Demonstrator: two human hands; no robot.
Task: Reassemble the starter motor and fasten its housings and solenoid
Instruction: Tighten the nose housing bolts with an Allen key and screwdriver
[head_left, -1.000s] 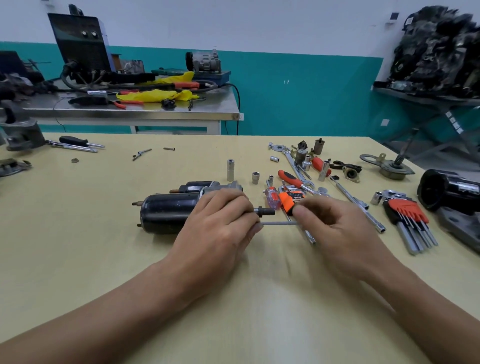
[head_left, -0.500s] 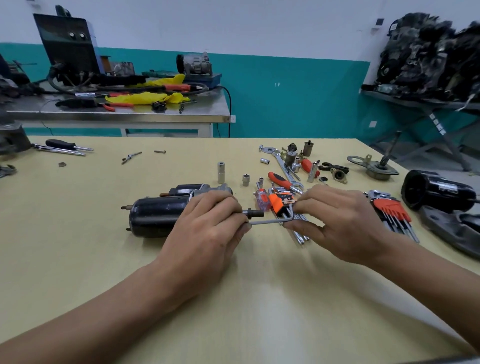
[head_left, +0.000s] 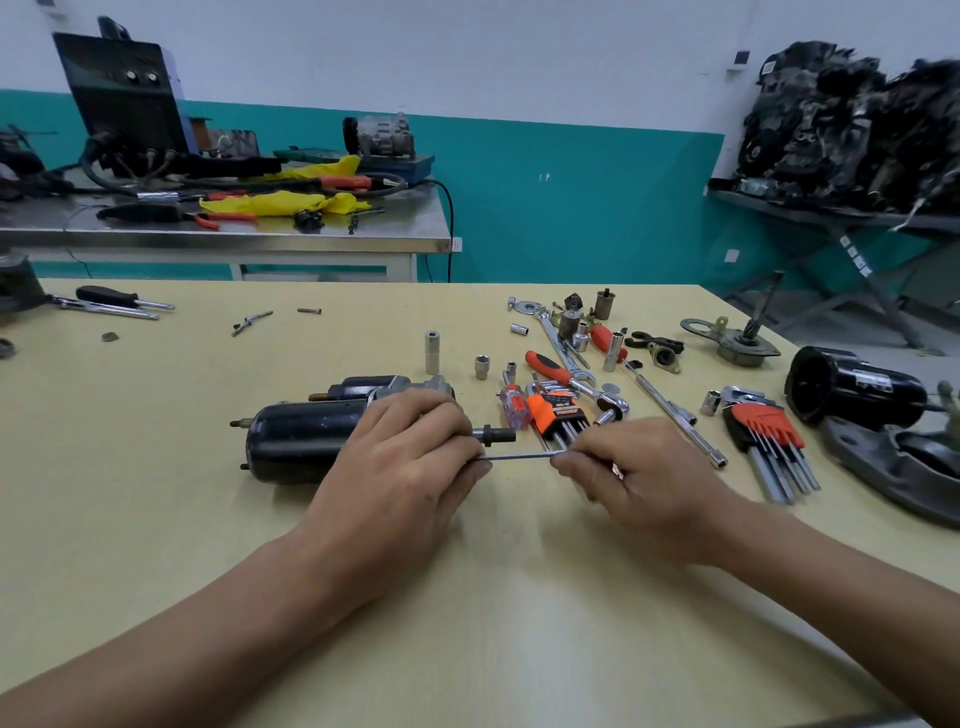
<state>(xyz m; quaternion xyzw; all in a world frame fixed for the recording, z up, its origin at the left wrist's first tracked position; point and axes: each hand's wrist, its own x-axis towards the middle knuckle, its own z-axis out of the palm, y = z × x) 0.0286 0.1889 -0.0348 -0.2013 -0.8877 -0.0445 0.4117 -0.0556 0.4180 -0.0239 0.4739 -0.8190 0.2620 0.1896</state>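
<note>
Nearest are two bare forearms reaching in over the yellow desk (head_left: 156, 519). The left hand (head_left: 400, 467) lies over the right end of the starter motor (head_left: 301, 441), its grip closed around the housing there, fingers curled over the top. The motor lies on its side near the middle of the desk, black body pointing left, with a smaller black solenoid (head_left: 363, 385) along its far side. A short dark shaft (head_left: 493, 435) sticks out rightward from under the left fingers.

Just below that shaft a thin hex key (head_left: 519, 456) runs level between the two hands. The right hand (head_left: 639, 478) pinches its right end, grip closed on the key; the key's left end meets the left fingertips, and whether it sits in a screw cannot be told.

Just beyond the hands lies an orange holder of hex keys (head_left: 558, 415), beside a screwdriver (head_left: 514, 408) with a clear red handle. To the right is a second hex key set (head_left: 769, 436) fanned out, and past it a black motor casing (head_left: 852, 387) lying open-ended at the desk's edge.

Farther back are loose sockets (head_left: 431, 353), a spanner (head_left: 561, 348), a long extension bar (head_left: 670, 410) and an end plate (head_left: 737, 343) with an upright shaft.

Beyond the desk stands a steel bench (head_left: 234, 241) with yellow cloth (head_left: 280, 202) and a dark machine (head_left: 124, 98).
</note>
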